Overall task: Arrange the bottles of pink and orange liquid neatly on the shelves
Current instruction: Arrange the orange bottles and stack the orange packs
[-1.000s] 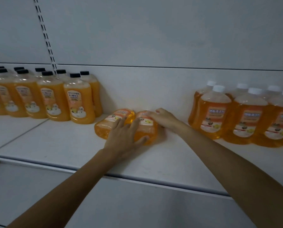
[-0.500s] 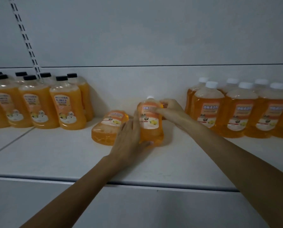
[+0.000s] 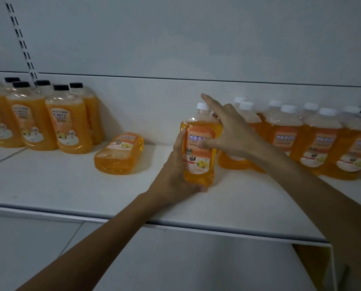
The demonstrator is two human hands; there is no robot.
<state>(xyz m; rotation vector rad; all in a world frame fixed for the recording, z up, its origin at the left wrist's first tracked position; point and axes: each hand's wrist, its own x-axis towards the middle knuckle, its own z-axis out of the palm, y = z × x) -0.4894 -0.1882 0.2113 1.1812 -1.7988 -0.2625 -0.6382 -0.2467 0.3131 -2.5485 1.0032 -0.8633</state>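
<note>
Judging by the orange liquid filling it nearly to the neck, the bottle (image 3: 198,156) is probably fairly heavy, its smooth, stiff plastic apt to slip; the broad lower body looks the surest hold. It is clear, white-capped, with an orange-and-white label, upright about midway along the shelf (image 3: 70,196). The left hand (image 3: 173,175) grips its lower body; the right hand (image 3: 227,131) rests spread against its shoulder. A fallen bottle (image 3: 119,154) lies to its left, and white-capped bottles (image 3: 284,135) line the shelf's right end.
</note>
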